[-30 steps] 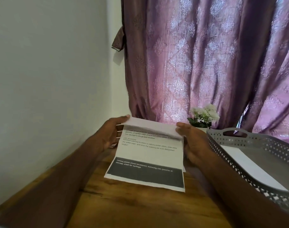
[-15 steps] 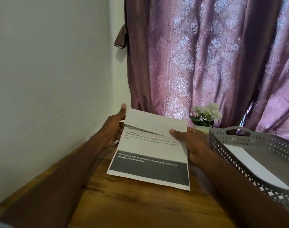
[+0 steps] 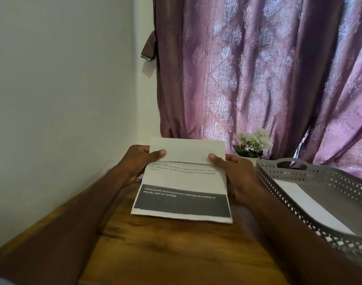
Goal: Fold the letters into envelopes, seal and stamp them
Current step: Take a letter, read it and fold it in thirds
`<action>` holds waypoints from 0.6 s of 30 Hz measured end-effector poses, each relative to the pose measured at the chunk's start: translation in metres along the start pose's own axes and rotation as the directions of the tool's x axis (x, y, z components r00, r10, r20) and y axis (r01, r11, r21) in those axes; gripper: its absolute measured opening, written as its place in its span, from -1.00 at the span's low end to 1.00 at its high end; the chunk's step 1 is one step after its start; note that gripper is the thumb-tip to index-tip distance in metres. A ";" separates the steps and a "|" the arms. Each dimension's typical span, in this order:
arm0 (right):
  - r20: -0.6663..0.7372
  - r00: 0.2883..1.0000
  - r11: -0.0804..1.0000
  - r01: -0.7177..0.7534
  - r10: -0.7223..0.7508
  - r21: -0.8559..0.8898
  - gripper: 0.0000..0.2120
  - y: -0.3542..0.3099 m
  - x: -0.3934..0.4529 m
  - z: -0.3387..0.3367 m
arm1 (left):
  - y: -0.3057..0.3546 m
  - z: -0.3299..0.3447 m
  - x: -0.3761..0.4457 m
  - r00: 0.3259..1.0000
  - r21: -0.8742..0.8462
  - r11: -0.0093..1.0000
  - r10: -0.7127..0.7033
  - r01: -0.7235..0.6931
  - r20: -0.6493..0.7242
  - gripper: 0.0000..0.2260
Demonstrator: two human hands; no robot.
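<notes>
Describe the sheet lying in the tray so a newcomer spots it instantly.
On the wooden table, look right to the grey perforated tray with cut-out handles. The blank white sheet lies flat inside it. Unlike the printed letter gripped by both hands, it has no text or dark band.

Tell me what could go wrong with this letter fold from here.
1. Skewed crease: the letter is held up off the wooden table, pinched only at the flap's two ends by the left hand and right hand, so the edges may drift out of line.
2. Loose lower end: the dark-banded part hangs unsupported and may sag or bend.
3. The grey tray sits close beside the right hand and could be bumped.
</notes>
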State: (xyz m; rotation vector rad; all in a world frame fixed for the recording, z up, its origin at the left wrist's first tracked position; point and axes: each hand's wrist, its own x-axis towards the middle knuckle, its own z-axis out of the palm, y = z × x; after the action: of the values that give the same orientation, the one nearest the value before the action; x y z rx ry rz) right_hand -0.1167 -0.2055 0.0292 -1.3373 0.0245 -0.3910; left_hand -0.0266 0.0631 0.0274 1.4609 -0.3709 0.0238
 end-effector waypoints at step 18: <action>-0.115 0.993 1.000 -0.025 0.024 -0.008 -0.87 0.005 0.012 -0.006 | 0.005 -0.005 0.000 0.994 -0.157 0.988 -0.012 -0.005 -0.105 -0.85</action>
State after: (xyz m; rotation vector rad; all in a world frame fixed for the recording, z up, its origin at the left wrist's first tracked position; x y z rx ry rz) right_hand -0.1052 -0.2136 0.0255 -1.3217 0.1384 -0.4475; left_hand -0.0260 0.0688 0.0316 1.2987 -0.2780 0.0673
